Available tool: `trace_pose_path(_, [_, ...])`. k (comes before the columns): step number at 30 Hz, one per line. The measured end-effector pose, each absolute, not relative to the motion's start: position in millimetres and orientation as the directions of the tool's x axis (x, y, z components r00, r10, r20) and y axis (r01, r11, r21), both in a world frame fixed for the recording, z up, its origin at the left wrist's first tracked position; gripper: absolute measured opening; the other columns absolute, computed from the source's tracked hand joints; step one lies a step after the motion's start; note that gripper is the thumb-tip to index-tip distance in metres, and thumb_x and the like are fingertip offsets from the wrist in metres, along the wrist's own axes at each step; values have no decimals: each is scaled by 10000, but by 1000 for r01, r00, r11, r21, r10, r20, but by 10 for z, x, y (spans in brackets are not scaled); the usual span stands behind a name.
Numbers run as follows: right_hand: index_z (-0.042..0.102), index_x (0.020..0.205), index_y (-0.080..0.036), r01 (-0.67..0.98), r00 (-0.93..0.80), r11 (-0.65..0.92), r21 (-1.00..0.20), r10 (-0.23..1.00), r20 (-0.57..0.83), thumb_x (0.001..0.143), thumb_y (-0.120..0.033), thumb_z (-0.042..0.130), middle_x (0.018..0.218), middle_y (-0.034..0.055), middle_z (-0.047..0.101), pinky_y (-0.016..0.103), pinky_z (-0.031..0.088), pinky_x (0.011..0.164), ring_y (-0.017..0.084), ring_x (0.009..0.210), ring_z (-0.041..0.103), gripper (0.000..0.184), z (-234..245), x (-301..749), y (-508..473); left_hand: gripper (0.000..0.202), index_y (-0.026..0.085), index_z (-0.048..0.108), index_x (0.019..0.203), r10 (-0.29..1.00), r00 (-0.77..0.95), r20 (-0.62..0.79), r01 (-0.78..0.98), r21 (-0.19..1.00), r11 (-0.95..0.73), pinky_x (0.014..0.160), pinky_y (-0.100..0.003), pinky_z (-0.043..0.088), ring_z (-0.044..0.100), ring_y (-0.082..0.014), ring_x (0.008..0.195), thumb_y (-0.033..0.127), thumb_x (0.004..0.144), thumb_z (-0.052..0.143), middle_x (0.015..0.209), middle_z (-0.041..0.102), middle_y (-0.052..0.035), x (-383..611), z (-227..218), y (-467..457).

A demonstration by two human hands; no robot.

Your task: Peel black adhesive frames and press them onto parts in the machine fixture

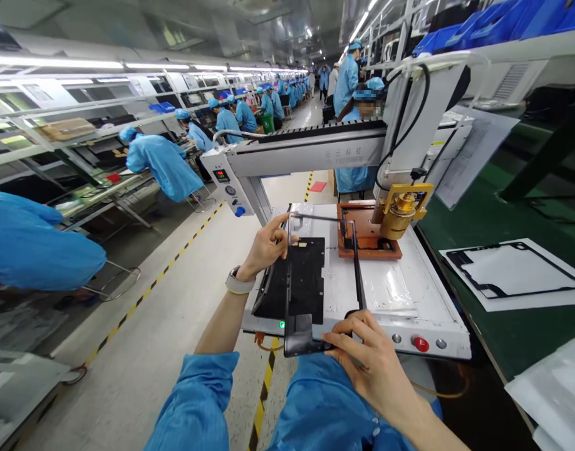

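Observation:
Between my two hands a thin black rectangular frame [299, 335] is held up, tilted, over the white machine bed. My left hand [267, 245] pinches its far left corner between thumb and fingers. At the near right corner, my right hand [365, 351] grips the wider end with fingers and thumb. Beneath the frame lies a flat black panel [310, 269] on the left of the bed. A brown fixture block [369, 250] sits at the far right of the bed, under a brass-coloured machine head [400, 216].
A gantry beam [306, 153] crosses behind the bed. A red button [419, 343] is on the bed's front edge. Clear plastic film [386, 291] lies on the bed. To the right, another black frame [492, 291] rests on a white sheet. Co-workers in blue [163, 163] are further off.

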State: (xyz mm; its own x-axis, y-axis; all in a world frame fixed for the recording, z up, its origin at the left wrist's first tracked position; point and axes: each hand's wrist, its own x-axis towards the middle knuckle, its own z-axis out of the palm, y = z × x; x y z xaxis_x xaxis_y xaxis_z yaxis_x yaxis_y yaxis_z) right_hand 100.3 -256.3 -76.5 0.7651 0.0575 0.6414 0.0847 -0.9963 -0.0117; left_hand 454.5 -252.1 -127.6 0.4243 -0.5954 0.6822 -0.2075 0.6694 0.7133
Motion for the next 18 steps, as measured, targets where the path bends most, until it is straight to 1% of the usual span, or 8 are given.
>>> trace_pose_path(3, [768, 1359, -221, 87, 758, -996, 19, 79, 647, 1327, -161, 655, 1097, 66, 787, 303, 680, 825, 215, 1016, 688, 132, -913, 1084, -2620, 779, 161, 928, 1388, -576, 470, 669, -116, 694, 711, 465, -186, 389, 527, -94, 452, 805, 1000, 1130, 665, 624, 75, 4568, -1358, -2503])
trace_pose_path(5, [754, 1348, -210, 95, 748, -995, 44, 100, 656, 1316, -120, 630, 1091, 84, 781, 307, 668, 792, 225, 1005, 690, 157, -1014, 1140, -2652, 745, 166, 938, 1343, -570, 485, 664, -82, 683, 726, 445, -177, 362, 506, -83, 435, 781, 986, 1159, 674, 625, 73, 4592, -1404, -2465])
trace_pose_path(8, [742, 1358, -190, 117, 727, -990, 83, 142, 672, 1291, -52, 599, 1102, 96, 768, 308, 654, 795, 228, 1013, 676, 210, -1135, 1194, -2686, 724, 176, 935, 1412, -566, 495, 659, -54, 674, 737, 448, -167, 353, 505, -84, 430, 698, 978, 1188, 651, 615, 83, 4614, -1444, -2410])
trace_pose_path(10, [743, 1379, -181, 116, 731, -990, 82, 141, 668, 1243, 12, 618, 1125, 96, 768, 317, 643, 819, 231, 1033, 660, 267, -1187, 1203, -2699, 742, 174, 933, 1418, -565, 513, 646, -42, 677, 735, 442, -167, 333, 512, -92, 435, 690, 954, 1196, 640, 616, 80, 4614, -1460, -2387])
trace_pose_path(13, [750, 1383, -196, 88, 747, -995, 55, 103, 657, 1144, 88, 685, 1168, 74, 775, 328, 619, 849, 230, 1066, 639, 377, -1246, 1194, -2695, 779, 163, 933, 1364, -545, 566, 618, -55, 688, 723, 435, -169, 285, 494, -92, 440, 729, 902, 1204, 639, 626, 68, 4598, -1489, -2380])
trace_pose_path(15, [749, 1362, -199, 78, 741, -996, 51, 92, 665, 1086, 115, 719, 1184, 60, 771, 324, 602, 861, 224, 1087, 625, 419, -1280, 1184, -2679, 805, 159, 923, 1347, -525, 608, 595, -77, 702, 708, 440, -169, 275, 469, -84, 434, 726, 856, 1216, 645, 641, 66, 4589, -1514, -2384])
trace_pose_path(17, [753, 1350, -188, 74, 734, -996, 55, 91, 673, 1059, 119, 734, 1193, 60, 769, 321, 585, 866, 224, 1103, 609, 424, -1299, 1165, -2655, 805, 156, 909, 1344, -515, 637, 574, -97, 722, 685, 448, -169, 290, 466, -86, 425, 692, 825, 1211, 637, 649, 70, 4581, -1534, -2374])
trace_pose_path(18, [761, 1357, -183, 66, 732, -996, 60, 89, 675, 1067, 109, 741, 1202, 64, 773, 320, 582, 873, 225, 1111, 605, 412, -1296, 1149, -2642, 792, 154, 902, 1351, -506, 644, 573, -116, 727, 676, 460, -170, 326, 469, -87, 422, 675, 829, 1192, 621, 640, 77, 4577, -1537, -2359])
